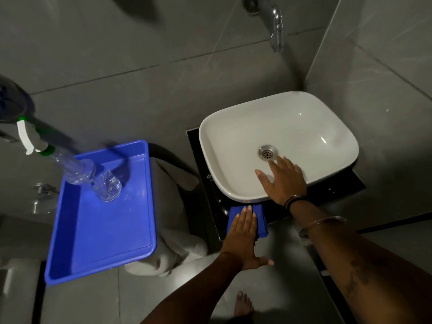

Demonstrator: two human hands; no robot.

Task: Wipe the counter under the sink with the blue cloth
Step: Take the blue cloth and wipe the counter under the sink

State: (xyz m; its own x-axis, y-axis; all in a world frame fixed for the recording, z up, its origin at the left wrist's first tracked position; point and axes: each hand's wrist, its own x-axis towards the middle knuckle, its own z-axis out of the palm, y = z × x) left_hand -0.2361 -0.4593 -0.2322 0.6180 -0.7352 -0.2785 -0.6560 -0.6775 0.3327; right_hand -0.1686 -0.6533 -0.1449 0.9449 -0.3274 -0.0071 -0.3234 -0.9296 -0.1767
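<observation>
**Blue cloth pressed flat at the counter's front edge**

Head view: The blue cloth [251,220] is seen folded into a thick pad, deep blue and matte, lying on the black counter [210,183] at its front edge, just below the near rim of the white sink [233,127]. It is held down by the left hand [243,235], which is spread flat with fingers extended over the cloth rather than curled around it. The right hand [282,181] is laid open, palm down, across the sink's front rim, nothing being gripped.

A slip could be expected from here: since the cloth is only pressed and not clasped, and part of it overhangs the front edge, it may be pushed off the counter by a hard stroke. The narrow strip under the basin could also be missed, because little of it is exposed. Weight leaned on the basin rim may be judged a further risk.
</observation>
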